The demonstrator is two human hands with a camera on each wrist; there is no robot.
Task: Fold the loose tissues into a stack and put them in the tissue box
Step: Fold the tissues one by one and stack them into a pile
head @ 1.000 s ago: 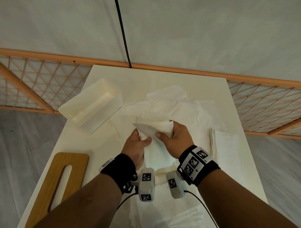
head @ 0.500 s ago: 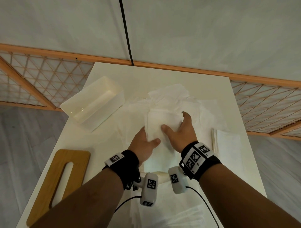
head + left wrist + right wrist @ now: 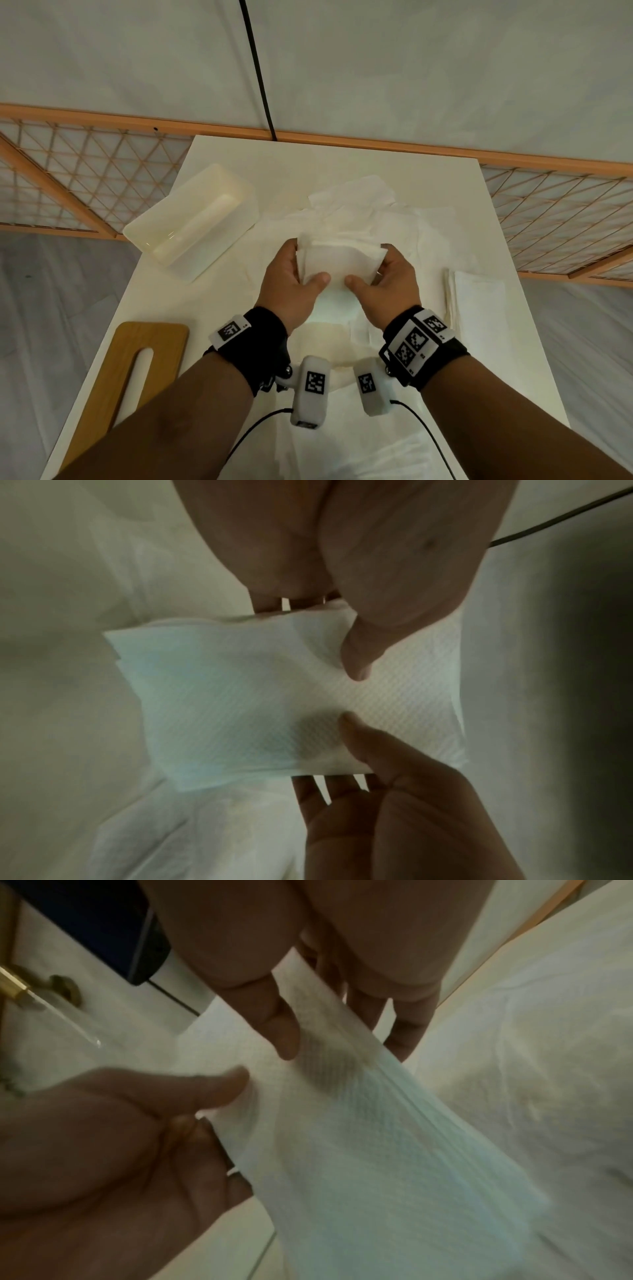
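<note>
- Your left hand [image 3: 291,284] and right hand [image 3: 387,284] hold one folded tissue [image 3: 337,265] between them, lifted above the middle of the bench [image 3: 342,164].
- Your left grip pinches the tissue's left edge: the thumb lies on top near the lower edge and the fingers go underneath.
- Your right grip pinches the right edge the same way, thumb on top and fingers [image 3: 407,1031] behind the sheet.
- The two thumb tips sit near each other on the tissue's near side, apart and not touching.
- In the left wrist view the folded tissue [image 3: 260,696] shows as a layered rectangle with an embossed weave, its edges stepped at the far end.
- In the right wrist view the tissue [image 3: 377,1137] hangs down from your grip in soft lengthwise creases.
- Loose tissues [image 3: 359,212] lie spread and crumpled across the middle of the bench, under and beyond your hands.
- More white sheets [image 3: 342,445] cover the near end of the bench below your wrists.
- A folded stack [image 3: 476,301] lies flat near the right edge of the bench, well apart from your hands.
- The tissue box [image 3: 195,219], white and open-topped, stands at the left rear of the bench, turned at an angle.
- The wooden lid [image 3: 137,370] with its long slot lies flat at the near left.
</note>
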